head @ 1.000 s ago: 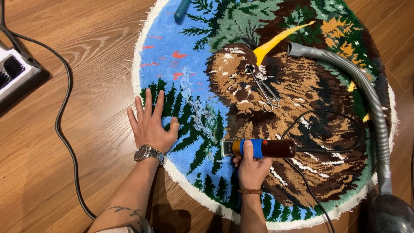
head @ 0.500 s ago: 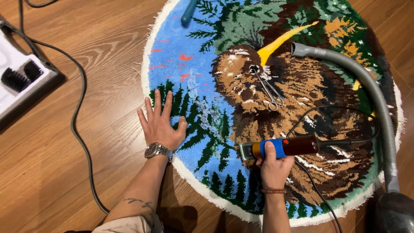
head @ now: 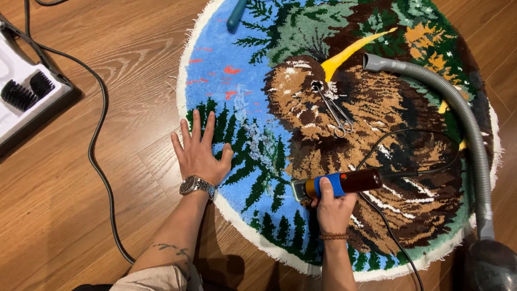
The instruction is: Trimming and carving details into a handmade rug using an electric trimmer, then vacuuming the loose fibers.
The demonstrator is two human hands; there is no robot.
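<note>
Our right hand (head: pixel 333 209) is closed around the electric carving clipper with a brown body and blue grip band (head: pixel 336 184), which lies nearly level on the round tufted rug showing a brown bird with a yellow beak (head: pixel 344 124). Its metal blade points left, at the edge of the bird's brown body where the green trees begin. Our left hand (head: pixel 200 152) holds nothing: it lies flat with fingers spread, palm on the rug's white fringe and fingertips on the green pile. A pair of small steel scissors (head: pixel 334 110) rests on the bird's head. A grey ribbed vacuum hose (head: pixel 458 108) curves down the rug's right side. A black cable (head: pixel 97 145) runs over the wooden floor (head: pixel 81 215).
</note>
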